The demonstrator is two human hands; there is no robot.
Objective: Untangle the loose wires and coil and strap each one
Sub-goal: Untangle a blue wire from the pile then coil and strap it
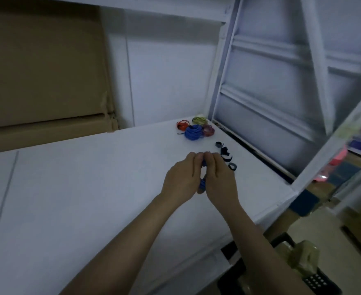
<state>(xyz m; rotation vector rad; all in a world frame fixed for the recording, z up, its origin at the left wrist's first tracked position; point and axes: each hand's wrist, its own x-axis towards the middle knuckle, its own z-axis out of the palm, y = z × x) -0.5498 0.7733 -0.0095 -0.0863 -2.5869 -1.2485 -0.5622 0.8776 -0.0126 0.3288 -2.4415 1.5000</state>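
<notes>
White worktop (90, 199), dim light, seen from above. Nearest: black crate (281, 273) below the worktop's right edge. Mid-worktop: left hand (180, 179) and right hand (217, 177) pressed together, fingers curled around a blue wire coil (266, 184) held between them just above the surface; fingertips meet at the top. Just beyond, right: several dark straps (226, 155), loose, near one another. Far right corner: blue bundle (193, 132), red bundle (182, 125), purple bundle (208, 130), yellow-green bundle (199, 119), clustered and touching. Behind, left: cardboard boxes (43, 71); right: white shelf frame (224, 71).
</notes>
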